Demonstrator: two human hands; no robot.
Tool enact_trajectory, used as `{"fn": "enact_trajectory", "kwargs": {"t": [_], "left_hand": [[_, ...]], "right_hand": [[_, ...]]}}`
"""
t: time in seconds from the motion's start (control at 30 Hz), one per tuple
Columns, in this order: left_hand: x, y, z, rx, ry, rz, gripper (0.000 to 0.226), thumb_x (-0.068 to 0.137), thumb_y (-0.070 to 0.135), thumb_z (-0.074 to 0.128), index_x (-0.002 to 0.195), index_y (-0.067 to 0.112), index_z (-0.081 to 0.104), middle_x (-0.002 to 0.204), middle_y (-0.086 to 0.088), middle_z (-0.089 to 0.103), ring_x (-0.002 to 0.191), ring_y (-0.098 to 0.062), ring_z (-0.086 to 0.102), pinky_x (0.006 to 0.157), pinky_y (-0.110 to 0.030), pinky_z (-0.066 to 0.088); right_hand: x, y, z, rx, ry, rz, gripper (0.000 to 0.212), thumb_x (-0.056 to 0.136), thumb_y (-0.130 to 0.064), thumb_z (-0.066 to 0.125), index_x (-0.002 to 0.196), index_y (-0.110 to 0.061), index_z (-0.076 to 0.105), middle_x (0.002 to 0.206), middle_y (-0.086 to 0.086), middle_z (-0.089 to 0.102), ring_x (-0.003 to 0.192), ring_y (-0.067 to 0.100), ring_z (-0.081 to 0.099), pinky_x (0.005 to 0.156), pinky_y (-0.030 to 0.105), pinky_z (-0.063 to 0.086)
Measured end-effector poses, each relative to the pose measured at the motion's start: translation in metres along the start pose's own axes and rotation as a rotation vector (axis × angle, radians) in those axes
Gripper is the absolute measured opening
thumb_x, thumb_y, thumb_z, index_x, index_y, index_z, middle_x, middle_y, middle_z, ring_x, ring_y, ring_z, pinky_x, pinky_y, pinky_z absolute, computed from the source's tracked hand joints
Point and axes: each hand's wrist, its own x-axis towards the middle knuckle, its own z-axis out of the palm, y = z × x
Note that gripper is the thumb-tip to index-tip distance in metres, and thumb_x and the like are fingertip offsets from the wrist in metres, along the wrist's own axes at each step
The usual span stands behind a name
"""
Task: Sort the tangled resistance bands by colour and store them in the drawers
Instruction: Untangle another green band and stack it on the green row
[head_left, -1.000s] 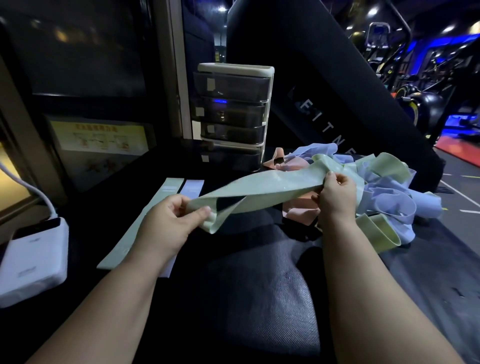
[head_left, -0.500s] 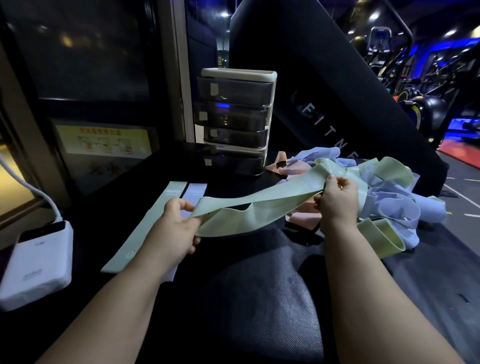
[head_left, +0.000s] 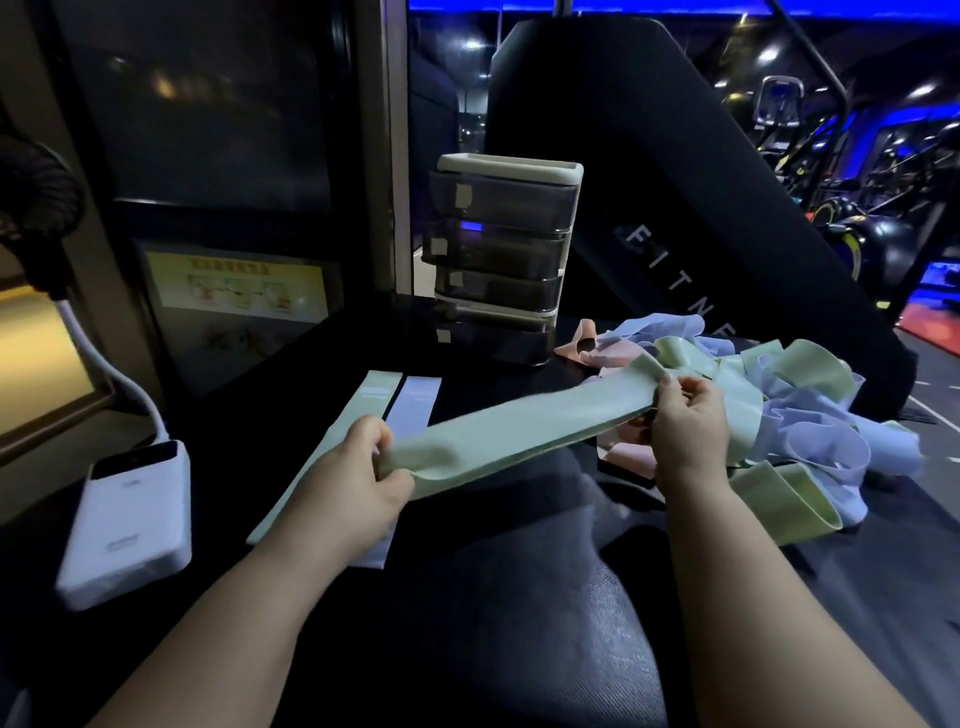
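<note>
A pale green resistance band (head_left: 519, 431) is stretched between both hands above the dark surface. My left hand (head_left: 353, 478) grips its near end; my right hand (head_left: 685, 421) pinches its far end. Right of my right hand lies a tangled heap of bands (head_left: 810, 415) in green, lilac and pink. One green band (head_left: 332, 441) and one lilac band (head_left: 415, 405) lie flat side by side at the left, partly under my left hand. A small drawer unit (head_left: 498, 260) with four dark drawers, all closed, stands at the back.
A white power bank (head_left: 130, 514) with a white cable lies at the left edge. A big black padded gym machine (head_left: 675, 208) rises behind the heap. A yellow poster (head_left: 239, 283) hangs on the left wall.
The green band has been pulled out flatter and tauter between the hands, its loose loop gone. My left hand has moved down and toward me. The camera has tilted slightly.
</note>
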Motion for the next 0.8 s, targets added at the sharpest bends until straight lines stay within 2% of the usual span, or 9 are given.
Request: {"fn": "enact_trajectory", "kwargs": {"t": [0.1, 0.17, 0.23, 0.27, 0.33, 0.4, 0.5, 0.63, 0.8], "left_hand": [[-0.004, -0.003, -0.007, -0.274, -0.189, -0.05, 0.027, 0.078, 0.018, 0.073, 0.094, 0.019, 0.052, 0.067, 0.0, 0.058, 0.052, -0.014, 0.058, 0.065, -0.036, 0.057], [-0.009, -0.005, -0.014, -0.364, -0.258, -0.051, 0.041, 0.072, 0.022, 0.086, 0.095, 0.013, 0.053, 0.07, -0.003, 0.057, 0.057, -0.015, 0.057, 0.062, -0.031, 0.052], [-0.012, -0.01, -0.021, -0.432, -0.278, -0.062, 0.05, 0.065, 0.032, 0.09, 0.092, 0.009, 0.055, 0.071, -0.004, 0.058, 0.06, -0.016, 0.056, 0.062, -0.03, 0.049], [-0.014, -0.012, -0.024, -0.465, -0.275, -0.07, 0.049, 0.066, 0.036, 0.089, 0.089, 0.008, 0.056, 0.071, -0.004, 0.058, 0.06, -0.015, 0.057, 0.061, -0.03, 0.05], [-0.016, -0.017, -0.029, -0.516, -0.237, -0.065, 0.031, 0.08, 0.029, 0.077, 0.083, 0.007, 0.055, 0.067, -0.003, 0.058, 0.056, -0.011, 0.057, 0.055, -0.026, 0.049], [-0.019, -0.022, -0.034, -0.526, -0.215, -0.063, 0.017, 0.092, 0.017, 0.064, 0.082, 0.006, 0.057, 0.061, 0.0, 0.059, 0.054, -0.01, 0.057, 0.05, -0.022, 0.047], [-0.024, -0.032, -0.04, -0.512, -0.208, -0.077, 0.017, 0.096, 0.016, 0.057, 0.082, 0.009, 0.061, 0.059, 0.004, 0.06, 0.057, -0.01, 0.056, 0.053, -0.023, 0.048], [-0.032, -0.049, -0.046, -0.425, -0.166, -0.086, 0.011, 0.094, 0.018, 0.062, 0.084, 0.015, 0.063, 0.061, 0.008, 0.061, 0.059, -0.008, 0.057, 0.064, -0.03, 0.052], [-0.04, -0.063, -0.054, -0.175, -0.003, -0.024, 0.014, 0.085, 0.034, 0.071, 0.081, 0.024, 0.062, 0.073, 0.001, 0.067, 0.059, -0.004, 0.054, 0.058, -0.017, 0.041]], "right_hand": [[-0.003, -0.003, 0.001, 0.006, -0.035, 0.029, 0.011, 0.098, -0.029, 0.05, 0.092, -0.019, 0.053, 0.082, 0.013, 0.061, 0.069, 0.038, 0.064, 0.063, 0.061, 0.057], [-0.005, -0.003, 0.004, 0.042, -0.082, 0.075, 0.014, 0.1, -0.028, 0.051, 0.101, -0.014, 0.054, 0.081, 0.013, 0.06, 0.06, 0.028, 0.06, 0.055, 0.053, 0.059], [-0.007, -0.002, 0.009, 0.041, -0.113, 0.097, 0.017, 0.1, -0.029, 0.052, 0.106, -0.013, 0.054, 0.077, 0.011, 0.058, 0.054, 0.02, 0.055, 0.048, 0.039, 0.057], [-0.009, -0.001, 0.012, 0.031, -0.124, 0.094, 0.016, 0.1, -0.029, 0.052, 0.104, -0.013, 0.054, 0.076, 0.01, 0.057, 0.052, 0.018, 0.053, 0.046, 0.034, 0.054], [-0.011, 0.001, 0.017, 0.026, -0.142, 0.09, 0.011, 0.1, -0.027, 0.052, 0.1, -0.016, 0.054, 0.078, 0.009, 0.056, 0.052, 0.018, 0.052, 0.049, 0.031, 0.05], [-0.016, -0.001, 0.021, 0.007, -0.148, 0.096, 0.006, 0.1, -0.023, 0.052, 0.103, -0.019, 0.052, 0.08, 0.01, 0.055, 0.053, 0.018, 0.051, 0.051, 0.028, 0.047], [-0.019, -0.005, 0.029, -0.038, -0.156, 0.077, 0.01, 0.099, -0.016, 0.051, 0.094, -0.024, 0.048, 0.075, 0.007, 0.053, 0.052, 0.017, 0.049, 0.05, 0.028, 0.041], [-0.022, -0.009, 0.046, -0.142, -0.292, 0.023, 0.015, 0.099, -0.012, 0.049, 0.09, -0.021, 0.057, 0.069, 0.004, 0.052, 0.056, 0.016, 0.047, 0.055, 0.031, 0.042], [-0.03, -0.019, 0.08, -0.089, -0.432, 0.079, 0.012, 0.1, -0.008, 0.051, 0.097, -0.016, 0.059, 0.082, 0.008, 0.058, 0.064, 0.017, 0.054, 0.061, 0.029, 0.049]]}}
